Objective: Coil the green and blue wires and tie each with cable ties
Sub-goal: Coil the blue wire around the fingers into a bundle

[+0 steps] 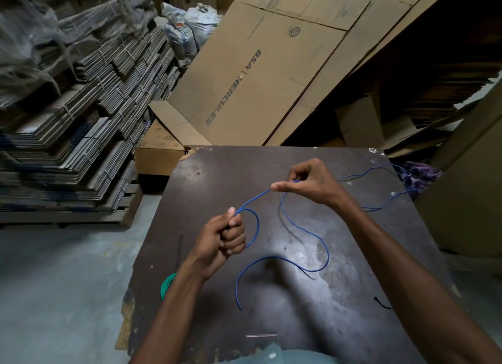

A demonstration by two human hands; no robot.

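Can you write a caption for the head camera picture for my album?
Both hands grip the blue wire above the dark table; green coil waits.

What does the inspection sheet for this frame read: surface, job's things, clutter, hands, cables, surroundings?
Surface: dark table, scuffed, worn at its left edge.
Job's things: blue wire mostly loose, one small loop begun; green wire lies coiled at the left edge, partly hidden by the forearm; dark cable tie beside it; whether the green coil is tied cannot be told.
Clutter: short black piece at right; pale strip near the front edge.
Hands: left hand grips the loop; right hand pinches the wire.
Cables: blue wire trails off the far right corner.
Surroundings: flattened cardboard sheets behind, bundled stacks at left, purple cloth at right.
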